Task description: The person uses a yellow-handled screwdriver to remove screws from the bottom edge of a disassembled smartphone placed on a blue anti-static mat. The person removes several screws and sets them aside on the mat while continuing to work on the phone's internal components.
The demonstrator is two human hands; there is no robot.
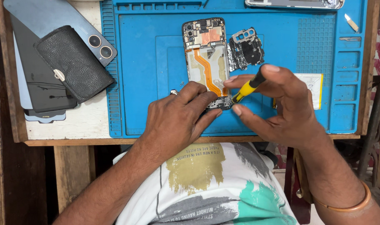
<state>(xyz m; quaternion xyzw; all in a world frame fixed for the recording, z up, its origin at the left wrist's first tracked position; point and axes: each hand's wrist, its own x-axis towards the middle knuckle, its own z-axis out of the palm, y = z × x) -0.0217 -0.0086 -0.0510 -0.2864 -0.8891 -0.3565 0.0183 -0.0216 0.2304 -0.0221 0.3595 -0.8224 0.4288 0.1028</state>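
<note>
Opened phone (pixel 206 62), back cover off, orange flex cable exposed: on blue mat (pixel 156 83), mid-surface. Left hand (pixel 177 118): pressed flat on phone's lower end, grip holding nothing. Right hand (pixel 281 104): grip closed on yellow-handled screwdriver (pixel 247 88), tip at phone's bottom edge. Black shield plate (pixel 246 50): just beside phone. Black leather pouch (pixel 73 62): near left edge.

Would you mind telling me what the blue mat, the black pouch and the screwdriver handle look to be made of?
The mat looks like matte silicone or rubber: moulded ridges and compartments, no glare. The pouch seems to be grained leather or an imitation, with a pebbled surface and a pale clasp. The screwdriver, held in the right hand, has a glossy yellow and black handle, probably plastic.
</note>
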